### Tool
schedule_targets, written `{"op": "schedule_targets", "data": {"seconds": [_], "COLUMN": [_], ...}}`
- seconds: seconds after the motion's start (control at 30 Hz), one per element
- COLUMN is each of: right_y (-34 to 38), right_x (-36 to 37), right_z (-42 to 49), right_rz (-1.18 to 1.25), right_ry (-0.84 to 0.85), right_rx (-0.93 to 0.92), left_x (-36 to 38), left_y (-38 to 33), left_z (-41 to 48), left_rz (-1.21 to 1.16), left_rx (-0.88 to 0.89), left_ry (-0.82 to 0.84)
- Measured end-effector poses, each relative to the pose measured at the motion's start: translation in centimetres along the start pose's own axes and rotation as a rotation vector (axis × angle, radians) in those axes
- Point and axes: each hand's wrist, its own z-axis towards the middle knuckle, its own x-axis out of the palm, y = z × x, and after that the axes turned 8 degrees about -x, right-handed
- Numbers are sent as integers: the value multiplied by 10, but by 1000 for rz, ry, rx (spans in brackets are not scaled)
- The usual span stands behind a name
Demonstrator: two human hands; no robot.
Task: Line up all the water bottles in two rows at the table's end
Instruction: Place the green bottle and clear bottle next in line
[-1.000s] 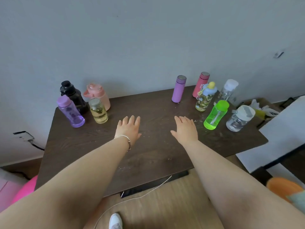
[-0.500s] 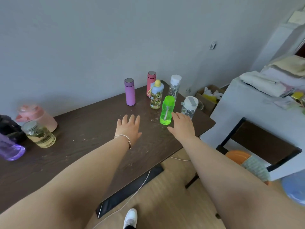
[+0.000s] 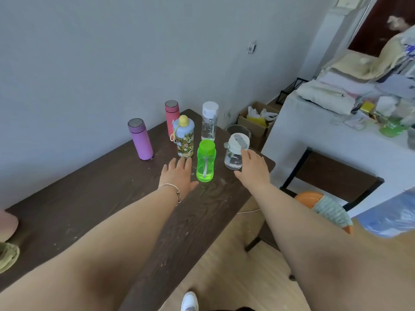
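At the right end of the dark wooden table [image 3: 94,205] stand several bottles: a purple flask [image 3: 140,139], a pink flask [image 3: 172,116], a patterned bottle with a yellow cap [image 3: 184,137], a clear bottle with a white cap [image 3: 209,121], a green bottle [image 3: 205,161] and a squat clear bottle with a white lid [image 3: 235,151]. My left hand [image 3: 177,175] hovers flat and open just left of the green bottle. My right hand [image 3: 252,168] is open, its fingertips at the squat clear bottle's side.
A pink bottle's edge [image 3: 7,224] and a yellowish jar [image 3: 7,255] show at the far left. Right of the table stand a cardboard box [image 3: 256,118], a grey cluttered desk [image 3: 336,131] and an orange stool [image 3: 312,198]. A wall runs behind the table.
The view has swung right toward the table's right end. Both hands have moved forward to the bottles, the right one reaching the squat clear bottle. The left-end bottles have slid almost out of view.
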Motion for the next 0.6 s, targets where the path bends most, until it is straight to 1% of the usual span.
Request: {"op": "schedule_targets", "data": {"seconds": [0.1, 0.17, 0.33, 0.4, 0.5, 0.6], "right_y": [-9, -17, -39, -46, -54, -62], "right_x": [5, 9, 25, 35, 51, 64], "right_z": [14, 26, 66, 83, 103, 108], "right_rz": [38, 67, 164, 212, 319, 419], "right_ry": [-39, -45, -29, -14, 2, -29], "right_rx": [36, 64, 112, 105, 109, 38], "left_x": [8, 13, 27, 32, 44, 57], "left_y": [-7, -14, -37, -45, -55, -64], "left_z": [20, 32, 61, 70, 77, 77], "left_rz": [-56, -128, -429, -600, -787, -928], "left_rx": [21, -3, -154, -228, -333, -426], "left_ry": [4, 9, 102, 101, 81, 60]}}
